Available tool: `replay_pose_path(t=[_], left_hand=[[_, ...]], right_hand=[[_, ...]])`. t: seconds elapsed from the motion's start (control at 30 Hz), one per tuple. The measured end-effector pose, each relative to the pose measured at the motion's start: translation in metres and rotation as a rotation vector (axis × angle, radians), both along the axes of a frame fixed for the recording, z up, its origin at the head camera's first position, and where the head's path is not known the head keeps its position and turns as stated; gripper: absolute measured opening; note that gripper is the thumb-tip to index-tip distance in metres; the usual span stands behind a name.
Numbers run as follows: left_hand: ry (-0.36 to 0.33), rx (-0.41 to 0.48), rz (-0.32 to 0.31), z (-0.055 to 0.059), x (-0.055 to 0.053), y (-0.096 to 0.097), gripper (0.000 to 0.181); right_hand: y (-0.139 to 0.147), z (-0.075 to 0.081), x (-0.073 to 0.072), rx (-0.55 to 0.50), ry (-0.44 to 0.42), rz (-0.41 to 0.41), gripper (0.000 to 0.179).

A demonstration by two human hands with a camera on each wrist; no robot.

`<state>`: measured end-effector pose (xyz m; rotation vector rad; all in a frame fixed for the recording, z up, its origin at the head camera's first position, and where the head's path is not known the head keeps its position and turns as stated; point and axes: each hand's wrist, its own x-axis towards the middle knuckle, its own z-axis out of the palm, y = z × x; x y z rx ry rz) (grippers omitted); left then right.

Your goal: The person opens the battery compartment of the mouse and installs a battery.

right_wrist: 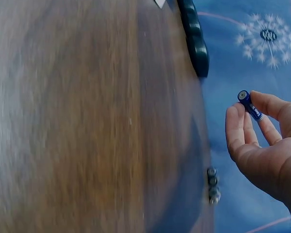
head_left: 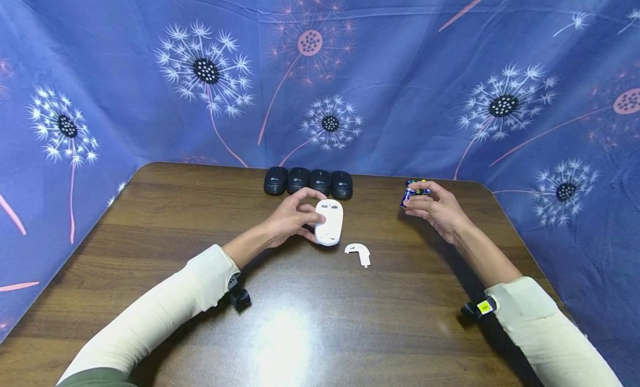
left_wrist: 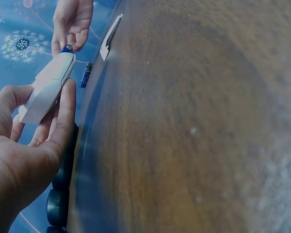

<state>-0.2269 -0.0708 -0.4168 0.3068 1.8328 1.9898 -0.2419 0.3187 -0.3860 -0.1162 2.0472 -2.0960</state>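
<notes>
My left hand (head_left: pixel 292 219) holds a white computer mouse (head_left: pixel 330 226) by its side, thumb across the underside, which faces up with its slots showing. In the left wrist view the same mouse (left_wrist: pixel 47 90) is seen from its end, gripped between thumb and fingers. Over at the right, my right hand (head_left: pixel 440 209) pinches a blue battery (right_wrist: pixel 250 104) between thumb and fingertips, above the table. Several more batteries (right_wrist: pixel 213 184) lie on the table beneath that hand. A curved white battery cover (head_left: pixel 359 252) lies on the wood just right of the mouse.
Several black mice (head_left: pixel 309 181) stand in a row along the back of the brown wooden table (head_left: pixel 200 209). Behind the table's far edge hangs a blue cloth (head_left: pixel 390 70) with a dandelion print.
</notes>
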Motion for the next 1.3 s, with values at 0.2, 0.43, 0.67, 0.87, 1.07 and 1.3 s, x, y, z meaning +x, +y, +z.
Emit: replay_pose_path(t=[0.2,0.43,0.67,0.87,1.07,1.3], left_hand=[[-0.003,-0.003,0.0,0.001,0.001,0.0,0.054],[-0.011,-0.003,-0.004,-0.001,0.002,0.001,0.055],[-0.011,-0.01,-0.005,0.0,0.0,0.0,0.053],[-0.013,-0.02,-0.005,-0.001,0.002,0.001,0.053],[-0.016,-0.019,-0.005,-0.001,0.002,0.001,0.053],[-0.024,-0.022,-0.002,-0.001,0.003,0.001,0.053]], right_hand=[[-0.021,0.002,0.003,-0.006,0.001,0.032,0.036],[-0.043,-0.003,0.006,0.009,0.01,0.058,0.038],[-0.061,-0.003,0.008,0.027,0.015,0.061,0.038],[-0.078,-0.005,0.01,0.016,0.036,0.033,0.041],[-0.092,-0.003,0.014,0.031,0.041,0.037,0.042],[-0.105,-0.001,0.017,0.056,0.057,0.054,0.044]])
